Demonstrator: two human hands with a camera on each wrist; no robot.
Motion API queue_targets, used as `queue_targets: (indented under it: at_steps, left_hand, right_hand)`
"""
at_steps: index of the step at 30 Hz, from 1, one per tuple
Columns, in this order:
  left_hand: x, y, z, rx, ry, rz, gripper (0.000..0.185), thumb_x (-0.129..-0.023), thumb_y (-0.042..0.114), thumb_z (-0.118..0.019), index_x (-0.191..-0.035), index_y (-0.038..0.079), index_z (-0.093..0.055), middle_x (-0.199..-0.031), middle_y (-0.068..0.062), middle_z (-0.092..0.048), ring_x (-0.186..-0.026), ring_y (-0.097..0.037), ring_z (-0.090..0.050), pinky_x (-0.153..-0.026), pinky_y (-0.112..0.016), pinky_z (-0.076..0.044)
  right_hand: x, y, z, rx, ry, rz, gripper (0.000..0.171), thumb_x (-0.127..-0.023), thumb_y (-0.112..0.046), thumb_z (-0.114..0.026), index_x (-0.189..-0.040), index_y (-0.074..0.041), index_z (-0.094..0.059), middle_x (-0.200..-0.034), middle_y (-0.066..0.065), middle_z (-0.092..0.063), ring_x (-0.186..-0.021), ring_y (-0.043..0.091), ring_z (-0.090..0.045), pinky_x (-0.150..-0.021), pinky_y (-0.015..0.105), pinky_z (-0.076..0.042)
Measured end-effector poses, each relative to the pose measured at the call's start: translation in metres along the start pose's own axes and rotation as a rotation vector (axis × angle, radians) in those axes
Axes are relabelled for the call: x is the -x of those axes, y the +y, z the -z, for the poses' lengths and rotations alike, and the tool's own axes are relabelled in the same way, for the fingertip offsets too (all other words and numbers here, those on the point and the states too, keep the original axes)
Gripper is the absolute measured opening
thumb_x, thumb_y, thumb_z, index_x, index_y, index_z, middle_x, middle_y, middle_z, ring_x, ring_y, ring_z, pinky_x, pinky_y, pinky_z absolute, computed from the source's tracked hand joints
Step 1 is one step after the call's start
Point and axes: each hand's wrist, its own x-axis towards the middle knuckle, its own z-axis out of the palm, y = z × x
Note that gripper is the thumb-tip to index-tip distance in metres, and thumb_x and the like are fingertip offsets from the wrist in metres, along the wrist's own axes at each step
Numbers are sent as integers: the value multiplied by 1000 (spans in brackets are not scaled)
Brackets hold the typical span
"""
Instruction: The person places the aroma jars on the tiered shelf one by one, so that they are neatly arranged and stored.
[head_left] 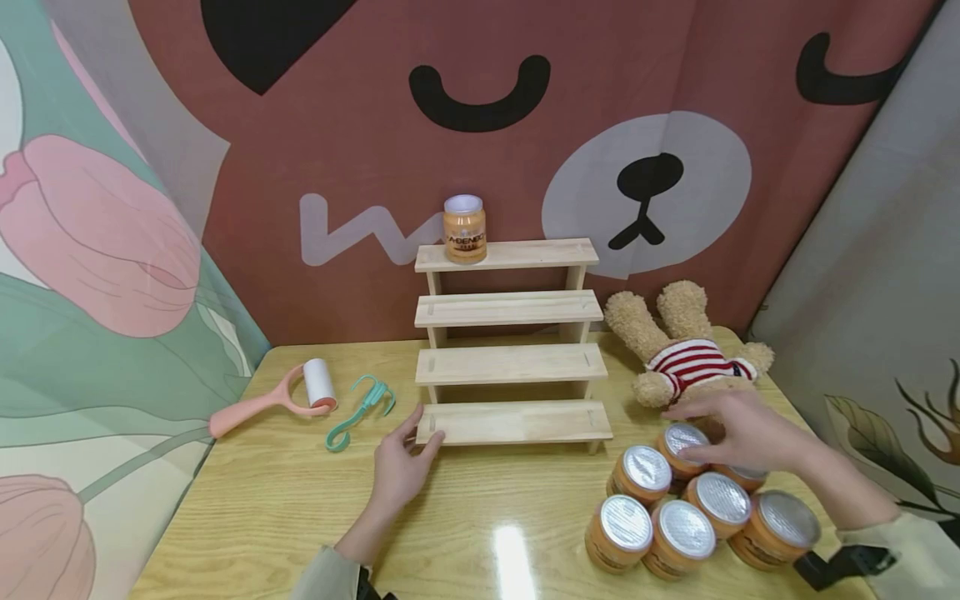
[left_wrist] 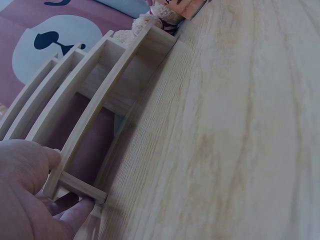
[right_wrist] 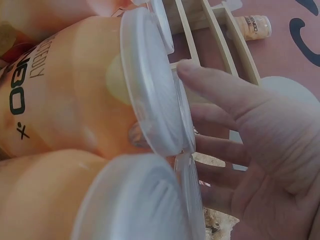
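Observation:
A pale wooden four-step display stand [head_left: 517,364] rises at the middle of the table. My left hand [head_left: 397,471] holds the left end of its lowest step; in the left wrist view, thumb and fingers close around that end [left_wrist: 82,187]. One orange jar with a silvery lid [head_left: 465,237] stands on the left of the top step. Several more such jars [head_left: 618,537] are grouped at the right front. Over the back of this group reaches my right hand [head_left: 738,433], thumb and fingers extended beside the lids [right_wrist: 150,85], partly hiding a rear jar.
Behind the jars lies a plush bear [head_left: 693,358] in a striped top. Left of the stand are a pink-handled lint roller [head_left: 258,408] and a teal hook-shaped item [head_left: 363,412]. A printed curtain [head_left: 337,150] hangs close behind the table [head_left: 247,517].

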Motion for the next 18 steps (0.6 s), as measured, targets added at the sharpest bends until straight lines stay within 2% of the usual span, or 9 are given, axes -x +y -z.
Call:
queue_targets:
  at_steps: [3,6,10,15,18]
  left_hand:
    - [0,-1,0,7,0,1,64,-100,20,-77,-153,-3,-52,-156,-25,-54,-133,-45,-64,-109,-55,-58]
    - [1,-2,0,5,2,1,64,-100,20,-77,-153,-3,-52,-156,-25,-54,-133,-44,-65,-108,-54,-58]
    - [1,-1,0,4,1,-1,63,-100,19,-77,-153,-4,-52,-156,-25,-54,-132,-44,-65,-108,-54,-58]
    - [1,0,1,8,2,-4,63,-100,19,-77,-153,-4,-51,-157,-24,-54,-132,-44,-65,-108,-54,-58]
    - [1,0,1,10,1,-4,64,-100,20,-77,-153,-4,-52,-157,-24,-54,-133,-43,-65,-108,-53,-58]
  right_hand:
    - [0,-3,3,-114,-93,-37,47,-85,-47,-89,-124,-22,-79,-108,-12,-75,-71,-4,-56,-63,20,-46]
    - [-1,-5,4,-177,-141,-72,50,-86,-47,-88,-126,-18,-77,-108,-10,-75,-65,-6,-48,-59,16,-41]
    - [-3,-7,5,-144,-130,-69,49,-84,-43,-91,-123,-18,-78,-110,-9,-77,-66,-7,-47,-60,16,-40]
    - [-6,-10,6,-108,-108,-56,43,-80,-25,-94,-120,-18,-80,-105,-11,-76,-58,-7,-40,-56,16,-38]
    - [-8,-9,7,-43,-54,-15,44,-73,-21,-95,-114,-19,-82,-103,-12,-77,-63,-7,-44,-57,15,-38]
